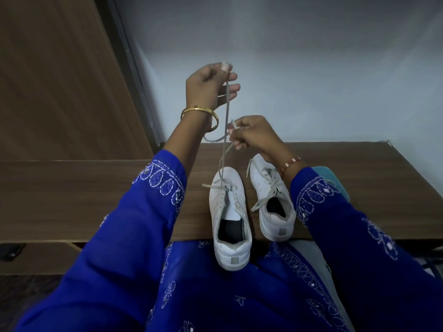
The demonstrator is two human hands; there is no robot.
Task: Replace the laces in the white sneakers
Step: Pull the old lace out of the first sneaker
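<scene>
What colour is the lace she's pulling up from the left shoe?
Grey-white, the lace looks, a dull off-white; seen in the head view, the only one.

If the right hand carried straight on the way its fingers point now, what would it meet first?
The right hand, pinching a lace end, points left toward the left forearm. First it would likely meet the lace hanging from the left hand, then the forearm; depth is unclear.

Left white sneaker (230, 221): lower centre of frame, heel overhanging wooden desk edge, toe pointing away, upper eyelets unlaced, tongue exposed. Its grey-white lace (224, 130) drawn up taut toward upper centre. Right white sneaker (272, 200): just beside, right of centre, loosely laced, ends untied.
</scene>
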